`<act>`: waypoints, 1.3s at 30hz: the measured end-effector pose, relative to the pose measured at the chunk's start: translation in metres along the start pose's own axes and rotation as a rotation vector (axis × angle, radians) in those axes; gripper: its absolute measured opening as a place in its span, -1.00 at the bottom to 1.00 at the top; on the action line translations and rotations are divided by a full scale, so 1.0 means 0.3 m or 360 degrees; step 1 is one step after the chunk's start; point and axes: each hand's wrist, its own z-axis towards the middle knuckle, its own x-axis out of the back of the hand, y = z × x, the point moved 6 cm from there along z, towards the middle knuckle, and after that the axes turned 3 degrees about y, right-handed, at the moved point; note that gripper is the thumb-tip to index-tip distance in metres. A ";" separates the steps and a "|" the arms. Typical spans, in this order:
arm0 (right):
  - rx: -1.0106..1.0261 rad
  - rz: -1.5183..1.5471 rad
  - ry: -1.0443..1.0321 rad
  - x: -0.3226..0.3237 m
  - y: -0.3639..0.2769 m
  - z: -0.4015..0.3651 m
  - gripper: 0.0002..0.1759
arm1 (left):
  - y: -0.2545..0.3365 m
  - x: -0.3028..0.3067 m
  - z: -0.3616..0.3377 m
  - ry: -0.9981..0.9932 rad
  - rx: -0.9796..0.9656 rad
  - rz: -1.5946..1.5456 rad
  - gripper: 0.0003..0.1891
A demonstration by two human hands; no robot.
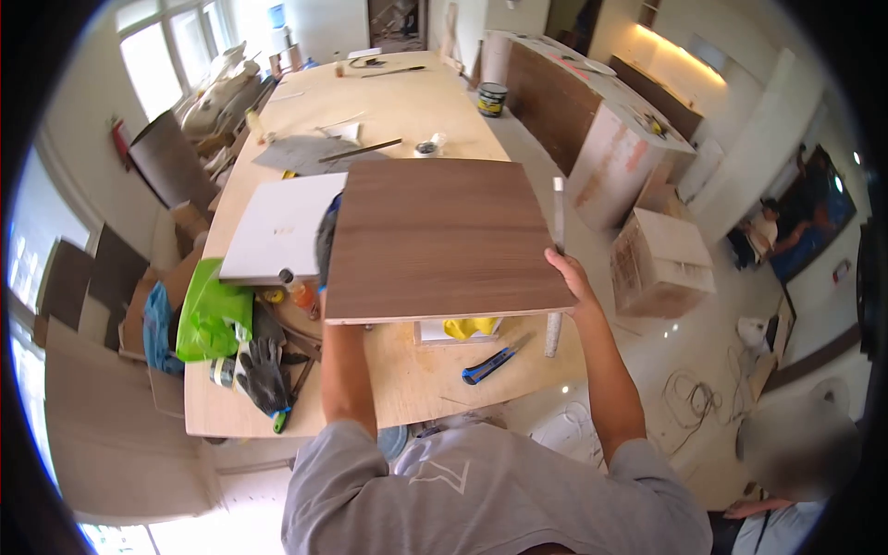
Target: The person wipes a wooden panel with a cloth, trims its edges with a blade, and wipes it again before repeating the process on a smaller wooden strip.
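A flat board (pixel 444 240) with a brown wood-grain face and a pale front edge is held up above the worktable (pixel 518 370). My right hand (pixel 569 275) grips its right edge, thumb on top. At the left edge is my left hand (pixel 326 242), in what looks like a dark glove with blue on it; the board hides most of it. Under the board's front edge, a white piece with a yellow cloth (pixel 469 326) partly shows. A blue utility knife (pixel 488 366) lies in front of it. A long pale strip (pixel 558 213) runs past the board's right side.
A white panel (pixel 282 222), a bottle of orange liquid (pixel 301 294), a green plastic bag (pixel 215 314) and a dark glove (pixel 265 377) lie to the left. Cardboard box (pixel 661 268) and cables (pixel 694 402) are on the floor at right. Another person (pixel 786 513) is at lower right.
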 end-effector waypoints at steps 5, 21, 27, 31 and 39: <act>-0.0002 -0.0071 -0.0021 -0.036 -0.032 -0.024 -0.44 | 0.364 0.274 0.049 0.0414 -0.0477 0.0097 -0.53; 0.1108 -0.1247 0.0439 0.015 -0.404 -0.210 -0.48 | 0.174 -0.822 -0.659 -0.1215 -0.0625 0.2199 -0.54; 0.0984 -0.1805 -0.0454 -0.523 -0.344 -0.146 -0.40 | 0.341 -0.689 -0.635 -0.0033 -0.1210 0.2591 -0.39; 0.1010 -0.2299 -0.0588 -0.468 -0.240 -0.173 -0.28 | 0.285 -0.635 -0.779 0.0106 -0.1281 0.2959 -0.14; 0.1008 -0.2519 -0.0446 -0.315 -0.292 -0.187 -0.41 | 0.051 -0.716 -0.823 0.0015 -0.1113 0.2898 -0.22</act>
